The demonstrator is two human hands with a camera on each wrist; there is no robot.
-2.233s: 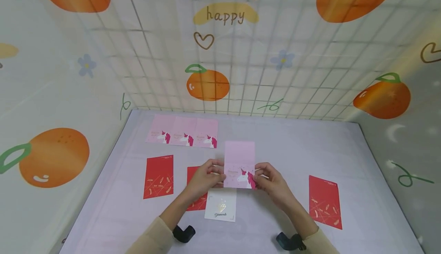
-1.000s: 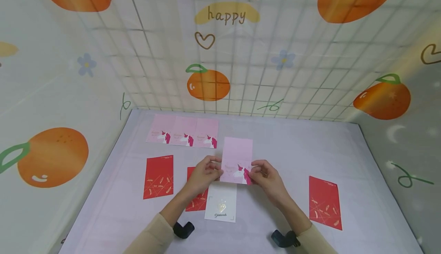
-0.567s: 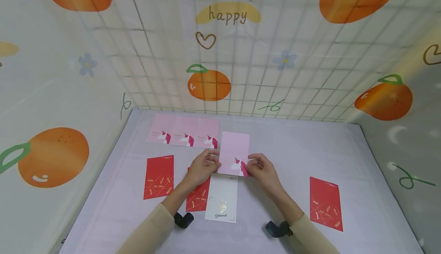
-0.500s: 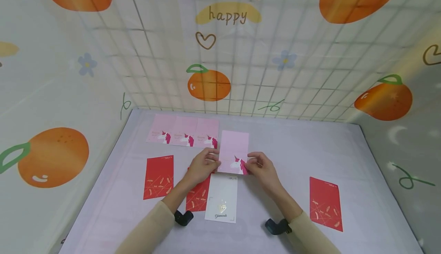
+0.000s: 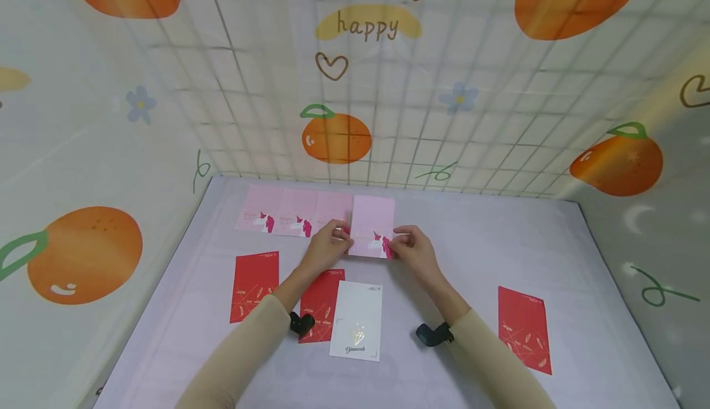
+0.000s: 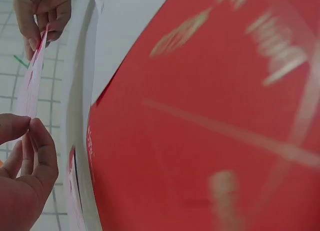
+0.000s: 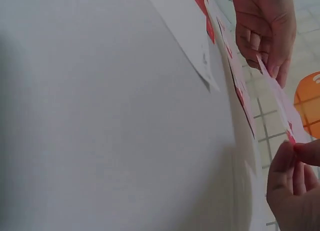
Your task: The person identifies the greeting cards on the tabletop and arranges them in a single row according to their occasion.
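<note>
A pink unicorn card (image 5: 371,227) is held up above the table between both hands. My left hand (image 5: 327,246) pinches its lower left edge between thumb and fingers, and my right hand (image 5: 415,250) pinches the lower right edge. The left wrist view shows the card nearly edge-on, with the left thumb and fingertips (image 6: 37,126) on it. Just left of it, a row of pink unicorn cards (image 5: 294,212) lies at the back of the table; the left hand partly covers the rightmost one. In the right wrist view the held card (image 7: 280,98) hangs apart from the tabletop.
A white card with a gold diamond (image 5: 357,319) lies in front of the hands, overlapping a red card (image 5: 327,292). Another red card (image 5: 255,279) lies left, partly under the left sleeve; one more red card (image 5: 524,329) lies right. Printed curtains (image 5: 388,119) rise behind the table (image 5: 455,224).
Both hands have carried the pink card away from me and slightly left, towards the row of pink cards. The white card and the red one beside it now show more fully.
</note>
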